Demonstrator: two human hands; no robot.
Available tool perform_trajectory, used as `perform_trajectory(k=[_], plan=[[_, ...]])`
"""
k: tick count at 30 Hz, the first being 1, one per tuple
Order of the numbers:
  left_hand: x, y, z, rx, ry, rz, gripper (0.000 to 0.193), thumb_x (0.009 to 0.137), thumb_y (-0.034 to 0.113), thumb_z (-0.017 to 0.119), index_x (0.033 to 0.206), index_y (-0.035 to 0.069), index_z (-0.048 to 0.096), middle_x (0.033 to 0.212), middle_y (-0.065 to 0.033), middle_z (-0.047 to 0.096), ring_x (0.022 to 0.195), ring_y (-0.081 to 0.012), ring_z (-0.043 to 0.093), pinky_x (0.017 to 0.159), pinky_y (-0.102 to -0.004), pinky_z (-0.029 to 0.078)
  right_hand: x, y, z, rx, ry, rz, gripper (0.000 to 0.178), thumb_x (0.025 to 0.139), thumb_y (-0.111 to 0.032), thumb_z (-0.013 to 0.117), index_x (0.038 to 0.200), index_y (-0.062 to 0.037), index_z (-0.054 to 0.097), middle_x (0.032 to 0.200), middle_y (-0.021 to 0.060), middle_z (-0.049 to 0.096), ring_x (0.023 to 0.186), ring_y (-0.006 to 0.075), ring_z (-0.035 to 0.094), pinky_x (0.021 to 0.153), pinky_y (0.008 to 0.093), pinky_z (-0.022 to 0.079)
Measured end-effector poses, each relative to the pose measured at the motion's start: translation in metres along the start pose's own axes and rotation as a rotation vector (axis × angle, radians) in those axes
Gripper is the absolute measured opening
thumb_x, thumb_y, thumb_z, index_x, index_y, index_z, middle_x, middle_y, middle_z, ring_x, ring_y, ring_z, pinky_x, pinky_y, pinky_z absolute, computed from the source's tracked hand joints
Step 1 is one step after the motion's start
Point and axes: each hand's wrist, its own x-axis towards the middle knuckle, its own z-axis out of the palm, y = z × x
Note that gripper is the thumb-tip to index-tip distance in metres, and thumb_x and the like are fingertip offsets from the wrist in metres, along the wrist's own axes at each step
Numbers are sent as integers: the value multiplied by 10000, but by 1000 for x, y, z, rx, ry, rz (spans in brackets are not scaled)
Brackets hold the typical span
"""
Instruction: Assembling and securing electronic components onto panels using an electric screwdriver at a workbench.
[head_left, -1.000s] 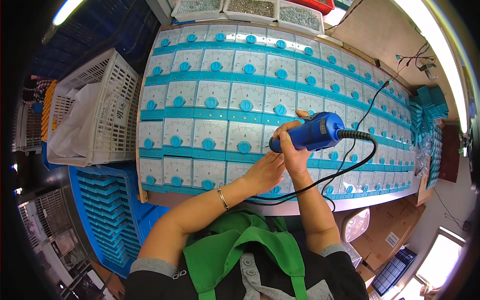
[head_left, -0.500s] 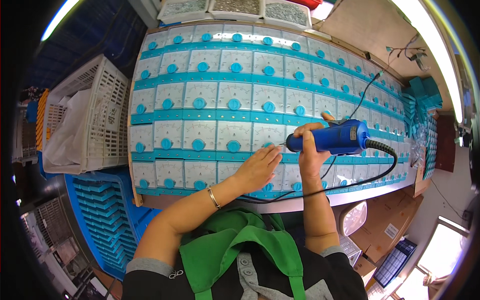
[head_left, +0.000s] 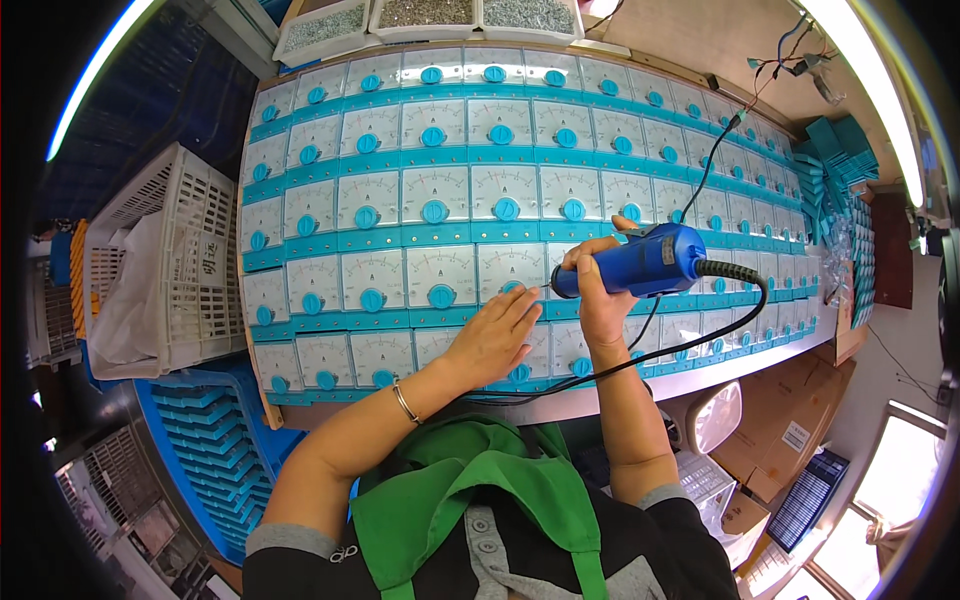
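Note:
Rows of analog panel meters (head_left: 435, 190) with white dials, clear covers and turquoise knobs and strips lie before me. My right hand (head_left: 603, 305) is wrapped round a blue electric screwdriver (head_left: 645, 262), held nearly level with its thin bit pointing left. That bit reaches a meter (head_left: 510, 262) in the second row from my side. My left hand (head_left: 492, 338) lies flat across the meters, fingers stretched out and fingertips beside the bit, by that meter's knob. Whether a small screw is at the fingertips is too small to tell.
Trays of small metal parts (head_left: 425, 14) stand at the far edge. On the left are a white plastic crate (head_left: 205, 255) and a blue bin (head_left: 165, 440) of turquoise parts. The screwdriver's black cable (head_left: 745, 312) loops over the near rows. Turquoise pieces (head_left: 840, 150) are piled far right.
The view has shifted, so the meters and both hands sit further left in it. My hands and the screwdriver bit stay at the same meter.

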Motion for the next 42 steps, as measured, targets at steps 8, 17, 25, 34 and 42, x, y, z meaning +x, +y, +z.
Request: perform_trajectory(k=[8,17,25,34,42], plan=[[-3,1,1,-32,17,-3,584,754,149,697,1272,-27,495,1400,-188,404,1299,-363,397,1069,-459,358,-15,21,2,305,4,245,489,837,79,565,1238,-19,303,831,59,580,747,151,594,756,328,494],[8,5,5,-2,-29,109,561,756,123,686,1265,-12,493,1371,-207,420,1285,-377,411,1066,-468,362,6,-12,-4,91,82,0,436,763,22,660,1140,-14,443,791,28,615,696,118,590,778,290,478],[48,28,31,-126,-25,109,548,734,128,701,1216,-32,496,1295,-222,434,1201,-392,439,1027,-470,388,9,-4,-17,-14,8,-10,521,762,-7,678,1198,-4,394,773,31,611,706,111,592,756,277,479],[50,26,32,-94,30,133,529,727,113,693,1196,-41,505,1217,-206,474,1148,-378,468,984,-439,418,5,5,-24,-68,-49,7,439,780,-19,664,1158,-3,440,811,38,605,750,132,580,827,319,464],[51,26,34,-170,-39,60,533,728,123,702,1200,-42,517,1229,-202,485,1187,-361,471,1009,-424,407,5,5,-29,-81,-85,70,461,792,10,637,1198,0,418,844,25,588,767,106,563,797,275,465]])
